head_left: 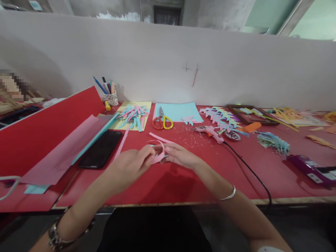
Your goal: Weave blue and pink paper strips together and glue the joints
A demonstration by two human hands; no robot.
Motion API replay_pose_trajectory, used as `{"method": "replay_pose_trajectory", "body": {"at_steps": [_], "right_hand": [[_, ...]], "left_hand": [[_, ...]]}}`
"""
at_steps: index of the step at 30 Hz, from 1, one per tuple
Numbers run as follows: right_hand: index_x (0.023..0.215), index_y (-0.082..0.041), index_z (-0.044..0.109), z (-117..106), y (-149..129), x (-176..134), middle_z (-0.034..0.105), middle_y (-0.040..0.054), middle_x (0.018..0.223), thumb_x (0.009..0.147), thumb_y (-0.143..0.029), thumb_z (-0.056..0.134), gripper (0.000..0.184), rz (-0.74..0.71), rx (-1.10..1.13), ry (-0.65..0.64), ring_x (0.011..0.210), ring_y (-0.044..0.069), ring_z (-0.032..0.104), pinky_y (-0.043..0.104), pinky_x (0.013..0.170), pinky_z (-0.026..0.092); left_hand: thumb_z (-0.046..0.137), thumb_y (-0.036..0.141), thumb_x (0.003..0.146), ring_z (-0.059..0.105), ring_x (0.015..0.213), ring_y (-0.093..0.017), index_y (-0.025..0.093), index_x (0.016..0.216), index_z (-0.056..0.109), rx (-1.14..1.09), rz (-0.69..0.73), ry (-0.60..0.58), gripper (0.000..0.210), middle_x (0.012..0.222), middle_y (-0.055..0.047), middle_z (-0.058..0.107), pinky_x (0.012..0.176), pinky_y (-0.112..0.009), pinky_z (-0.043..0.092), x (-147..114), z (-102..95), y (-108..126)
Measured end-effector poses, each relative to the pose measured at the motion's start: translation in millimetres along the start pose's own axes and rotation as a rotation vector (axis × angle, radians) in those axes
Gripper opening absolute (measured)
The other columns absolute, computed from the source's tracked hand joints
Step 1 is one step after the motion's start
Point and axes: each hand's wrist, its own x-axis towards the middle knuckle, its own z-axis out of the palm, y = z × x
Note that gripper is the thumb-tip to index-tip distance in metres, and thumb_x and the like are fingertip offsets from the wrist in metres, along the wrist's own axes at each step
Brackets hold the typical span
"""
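one curled pink strip [158, 159] btwn l grip [131, 163] & r grip [182, 155], both clamped on it

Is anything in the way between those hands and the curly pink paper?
Nothing I can see. The left hand and right hand both hold the pink paper in their fingers.

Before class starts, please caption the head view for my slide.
Left hand and right hand hold a curled pink paper strip over a red table, scissors and glue gun beyond.
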Motion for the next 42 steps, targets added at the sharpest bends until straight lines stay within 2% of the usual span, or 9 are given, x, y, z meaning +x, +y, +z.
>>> {"method": "replay_pose_trajectory", "body": {"at_steps": [5, 9, 15, 20, 27, 31, 34, 37, 42], "right_hand": [[0.062, -0.017, 0.054, -2, 2, 2, 0.052, -0.0015, 0.068, 0.07, -0.044, 0.061, 0.029, -0.134, 0.155, 0.083, 0.058, 0.006, 0.045, 0.02, 0.058, 0.038], [0.049, -0.018, 0.039, -6, -2, 2, 0.045, -0.0024, 0.057, 0.081, -0.046, 0.045, 0.043, -0.18, 0.173, 0.092, 0.048, 0.006, 0.037, 0.021, 0.051, 0.035], [0.047, -0.019, 0.041, -8, 0, -2, 0.04, -0.0039, 0.039, 0.084, -0.047, 0.039, 0.046, -0.159, -0.003, 0.028, 0.043, 0.008, 0.038, 0.021, 0.05, 0.034], [0.067, -0.017, 0.057, -8, 3, -1, 0.038, -0.0098, 0.034, 0.079, -0.046, 0.047, 0.033, -0.076, -0.137, -0.051, 0.033, 0.005, 0.034, 0.019, 0.046, 0.031], [0.066, -0.017, 0.062, -7, 2, -1, 0.053, -0.0016, 0.068, 0.078, -0.042, 0.051, 0.03, -0.138, -0.265, -0.067, 0.063, 0.007, 0.05, 0.021, 0.062, 0.04], [0.064, -0.017, 0.063, -4, 2, 0, 0.048, 0.0014, 0.087, 0.078, -0.031, 0.054, 0.022, -0.214, -0.44, -0.035, 0.089, 0.011, 0.049, 0.025, 0.082, 0.038], [0.064, -0.017, 0.061, -3, 2, 1, 0.045, 0.0028, 0.095, 0.08, -0.024, 0.052, 0.02, -0.214, -0.511, 0.032, 0.098, 0.012, 0.047, 0.026, 0.084, 0.038], [0.063, -0.016, 0.059, -2, 2, 1, 0.044, 0.0033, 0.096, 0.081, -0.02, 0.05, 0.02, -0.233, -0.563, 0.078, 0.096, 0.011, 0.048, 0.025, 0.082, 0.04], [0.061, -0.015, 0.056, -4, 5, 2, 0.045, 0.0041, 0.095, 0.079, -0.017, 0.049, 0.02, -0.279, -0.635, 0.064, 0.085, 0.01, 0.049, 0.023, 0.072, 0.043]], "left_hand": [[0.033, 0.035, 0.087, 0.059, 0.066, -0.016, 0.02, 0.087, 0.056, -0.057, 0.115, -0.076, 0.028, 0.073, -0.002, 0.063, 0.057, -0.024, 0.039, 6, 12.9, -3], [0.029, 0.027, 0.086, 0.06, 0.073, -0.017, 0.019, 0.087, 0.061, -0.001, 0.099, -0.084, 0.032, 0.079, -0.006, 0.065, 0.066, -0.026, 0.043, 9, 10.4, -17], [0.024, 0.027, 0.082, 0.057, 0.099, -0.019, 0.021, 0.109, 0.055, -0.321, -0.089, -0.141, 0.042, 0.109, -0.005, 0.063, 0.084, -0.029, 0.043, 7, 11.2, -28], [0.025, 0.031, 0.081, 0.056, 0.101, -0.02, 0.019, 0.101, 0.058, -0.493, -0.151, -0.133, 0.04, 0.102, -0.005, 0.065, 0.086, -0.029, 0.041, 9, 12.5, -25], [0.031, 0.035, 0.076, 0.043, 0.045, -0.01, 0.015, 0.091, 0.057, -0.853, -0.397, -0.214, 0.035, 0.058, 0.001, 0.052, 0.048, -0.024, 0.04, 15, 10.3, -18], [0.036, 0.032, 0.073, 0.041, 0.044, -0.009, 0.016, 0.107, 0.053, -1.152, -0.507, -0.199, 0.041, 0.061, 0.001, 0.053, 0.047, -0.024, 0.038, 17, 11.1, -21], [0.04, 0.036, 0.07, 0.045, 0.045, -0.01, 0.015, 0.098, 0.057, -1.21, -0.512, -0.217, 0.039, 0.065, -0.003, 0.058, 0.047, -0.025, 0.04, 18, 11.3, -25], [0.044, 0.042, 0.068, 0.047, 0.046, -0.01, 0.013, 0.078, 0.061, -1.141, -0.486, -0.132, 0.035, 0.073, -0.007, 0.064, 0.048, -0.026, 0.042, 18, 11.0, -27], [0.052, 0.043, 0.063, 0.044, 0.042, -0.009, 0.017, 0.052, 0.056, -0.888, -0.485, 0.151, 0.029, 0.046, 0.0, 0.055, 0.045, -0.022, 0.037, 18, 7.8, -31]]}}
